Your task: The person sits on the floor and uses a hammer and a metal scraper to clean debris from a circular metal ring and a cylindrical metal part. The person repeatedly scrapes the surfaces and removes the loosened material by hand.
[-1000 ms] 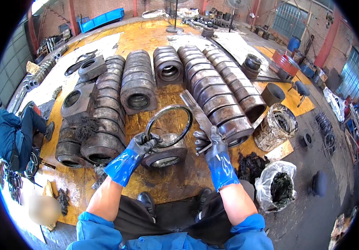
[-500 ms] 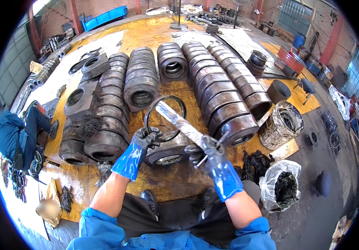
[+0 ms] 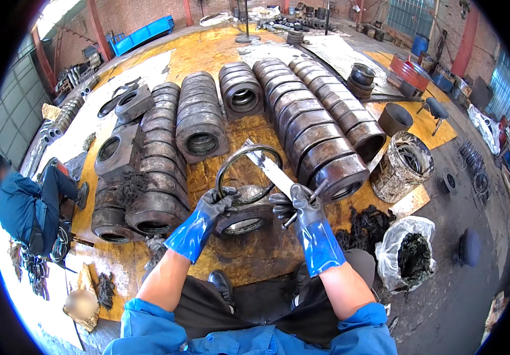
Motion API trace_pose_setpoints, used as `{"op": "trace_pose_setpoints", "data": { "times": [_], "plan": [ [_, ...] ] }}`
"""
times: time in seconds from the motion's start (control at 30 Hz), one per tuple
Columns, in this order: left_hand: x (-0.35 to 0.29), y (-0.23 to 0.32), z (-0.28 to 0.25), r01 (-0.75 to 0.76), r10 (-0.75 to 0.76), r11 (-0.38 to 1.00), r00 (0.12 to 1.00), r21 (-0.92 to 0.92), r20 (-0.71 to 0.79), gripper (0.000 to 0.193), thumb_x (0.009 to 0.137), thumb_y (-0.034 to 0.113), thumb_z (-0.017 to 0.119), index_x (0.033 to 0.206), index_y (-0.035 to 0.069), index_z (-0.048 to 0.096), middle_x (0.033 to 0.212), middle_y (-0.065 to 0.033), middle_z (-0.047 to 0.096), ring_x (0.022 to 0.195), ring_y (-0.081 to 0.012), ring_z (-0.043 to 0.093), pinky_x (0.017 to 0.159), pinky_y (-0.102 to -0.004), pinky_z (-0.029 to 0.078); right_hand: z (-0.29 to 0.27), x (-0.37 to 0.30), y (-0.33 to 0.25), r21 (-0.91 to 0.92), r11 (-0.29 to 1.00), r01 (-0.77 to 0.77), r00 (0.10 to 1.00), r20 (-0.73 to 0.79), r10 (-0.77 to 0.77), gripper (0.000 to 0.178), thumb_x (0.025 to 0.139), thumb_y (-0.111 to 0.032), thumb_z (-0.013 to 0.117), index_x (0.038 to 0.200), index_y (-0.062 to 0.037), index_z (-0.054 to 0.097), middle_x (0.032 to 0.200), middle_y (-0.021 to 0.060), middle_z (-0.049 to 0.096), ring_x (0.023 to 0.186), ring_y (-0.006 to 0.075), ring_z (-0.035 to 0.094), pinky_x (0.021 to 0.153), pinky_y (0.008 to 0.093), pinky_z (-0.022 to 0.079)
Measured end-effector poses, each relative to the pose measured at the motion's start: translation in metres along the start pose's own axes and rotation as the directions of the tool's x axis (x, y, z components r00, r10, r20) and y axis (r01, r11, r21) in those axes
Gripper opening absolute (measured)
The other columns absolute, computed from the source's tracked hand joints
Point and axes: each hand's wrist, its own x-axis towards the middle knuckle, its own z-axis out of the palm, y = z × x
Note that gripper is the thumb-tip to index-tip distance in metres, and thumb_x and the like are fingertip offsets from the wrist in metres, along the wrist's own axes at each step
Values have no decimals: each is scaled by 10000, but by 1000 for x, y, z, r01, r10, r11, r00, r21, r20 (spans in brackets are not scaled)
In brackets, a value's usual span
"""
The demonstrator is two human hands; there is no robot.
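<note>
Head view, me at the far end: Left hand (image 3: 216,204), gloved, fingers closed on the near left side of a metal ring (image 3: 222,168). Ring stands tilted up in front of the wearer, over a thick bored steel collar (image 3: 246,225). Whether it rests on the collar, I can't tell.

Partner: Right side?

Me: Right hand (image 3: 303,208), gloved, curled round the near end of a flat metal blade (image 3: 274,174). Thin rod (image 3: 320,189) crosses at the same grip; can't make out if it is joined to the blade.

Partner: Blade on the ring?

Me: They overlap in my view, blade tip past the far rim. Contact unclear.

Partner: Step in hand?

Me: My reading: ring presented to the blade, one steadied, one angled.

Partner: Next move calls for?

Me: I'd judge a firm left grip, a controlled right wrist, left fingers clear of the blade's edge.

Partner: Nearby?

Me: Dark fibrous clump (image 3: 367,229) right of the right glove, smeared bucket (image 3: 388,186) beyond it, lined bag (image 3: 387,260) nearer. Co-worker (image 3: 24,198) seated far left, well apart.
</note>
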Motion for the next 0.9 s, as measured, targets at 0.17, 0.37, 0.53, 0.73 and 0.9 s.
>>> {"op": "trace_pose_setpoints", "data": {
  "times": [0.17,0.37,0.53,0.73,0.9],
  "plan": [
    [-1,11,-3,190,-179,974,979,126,-92,322,851,67,777,1131,5,631,935,-37,679,851,-124,638,789,-272,537,-7,-1,9,-70,997,38,993,113,-30,365,971,-328,610,1109,8,647,909,112,729,728,146,682,615,276,537],
    [-4,59,5,-105,47,903,988,416,146,302,817,112,773,1075,9,655,945,-31,685,873,-111,619,786,-287,523,9,-11,16,-359,928,105,992,107,-71,384,1021,-314,537,1224,2,616,964,101,737,781,158,693,712,279,551],
    [-17,82,26,-54,26,797,998,602,55,273,824,208,746,986,2,667,831,-22,655,775,-96,573,715,-289,497,3,-8,46,-596,729,336,942,208,-264,295,979,-229,620,1148,9,665,905,64,706,759,140,657,691,280,535],
    [-18,60,-2,62,-21,827,997,559,-80,157,925,141,643,1006,9,670,876,-51,707,771,-130,635,694,-305,521,10,-13,15,-717,153,680,723,620,-306,327,874,-210,701,1157,-53,658,805,97,674,693,235,668,604,370,535],
    [-23,57,-24,133,-75,913,984,386,-160,169,967,121,600,1061,-7,659,927,-65,729,824,-133,655,744,-273,521,8,-15,-12,-691,-76,719,650,707,-279,402,750,-123,735,1144,-77,671,736,71,677,635,270,669,555,391,527]
  ]
}}
